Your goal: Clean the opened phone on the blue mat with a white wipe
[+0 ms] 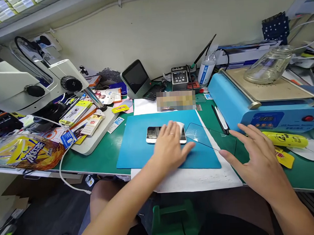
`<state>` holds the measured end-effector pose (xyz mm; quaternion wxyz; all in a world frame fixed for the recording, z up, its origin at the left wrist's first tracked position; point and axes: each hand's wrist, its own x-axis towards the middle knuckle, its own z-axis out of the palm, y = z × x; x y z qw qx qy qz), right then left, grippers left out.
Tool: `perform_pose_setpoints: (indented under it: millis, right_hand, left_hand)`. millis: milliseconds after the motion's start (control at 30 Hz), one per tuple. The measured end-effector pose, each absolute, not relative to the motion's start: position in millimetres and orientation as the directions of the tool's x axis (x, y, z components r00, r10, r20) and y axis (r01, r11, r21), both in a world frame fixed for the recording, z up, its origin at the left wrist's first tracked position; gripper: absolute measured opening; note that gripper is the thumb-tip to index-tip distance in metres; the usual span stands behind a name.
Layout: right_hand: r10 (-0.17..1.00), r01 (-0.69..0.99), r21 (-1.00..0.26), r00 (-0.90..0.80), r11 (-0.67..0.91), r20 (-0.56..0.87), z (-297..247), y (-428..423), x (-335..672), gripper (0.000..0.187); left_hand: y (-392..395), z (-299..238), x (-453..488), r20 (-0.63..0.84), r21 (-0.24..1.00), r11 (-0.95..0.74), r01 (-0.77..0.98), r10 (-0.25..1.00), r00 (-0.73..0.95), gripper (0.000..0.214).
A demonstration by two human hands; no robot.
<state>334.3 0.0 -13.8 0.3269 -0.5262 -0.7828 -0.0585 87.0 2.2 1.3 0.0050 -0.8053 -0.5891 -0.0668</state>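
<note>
A white-framed smartphone [150, 135] lies face up on a blue mat [132, 147], its dark screen partly hidden by my left hand [171, 144]. The left fingers lie together over the phone and press on a white wipe [181, 125], which shows at the fingertips. To the right, my right hand [259, 161] has its thumb and fingers spread along the edges of a clear glass panel with a thin dark outline [210, 135]. The panel is tilted and reaches over the right part of the mat towards the phone.
A blue heating machine [230, 103] with a glass jar [267, 68] on top stands right. A yellow tube [286, 140] lies before it. At left are a microscope [62, 78] and a drink bottle [29, 152]. A soldering station [180, 77] stands behind.
</note>
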Motion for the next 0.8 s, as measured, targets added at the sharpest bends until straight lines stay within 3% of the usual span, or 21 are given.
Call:
perform_pose_setpoints:
  millis: [167, 433, 633, 800]
  right_hand:
    - [0.767, 0.866, -0.218, -0.249, 0.449, 0.591, -15, 2, 334, 0.059]
    - [0.768, 0.878, -0.171, -0.278, 0.446, 0.576, -18, 5, 335, 0.065]
    - [0.739, 0.868, -0.164, -0.284, 0.469, 0.611, -17, 7, 333, 0.061]
    - [0.738, 0.866, -0.146, -0.305, 0.478, 0.602, -18, 8, 334, 0.063]
  left_hand:
    - [-20, 1, 85, 0.125, 0.099, -0.395, 0.913, 0.916, 0.382, 0.083]
    - [-9, 3, 33, 0.105, 0.078, -0.159, 0.984, 0.983, 0.150, 0.079]
    - [-16, 3, 61, 0.134, 0.155, -0.330, 0.931, 0.941, 0.312, 0.084]
    - [-22, 4, 17, 0.112, 0.086, -0.154, 0.984, 0.983, 0.144, 0.078]
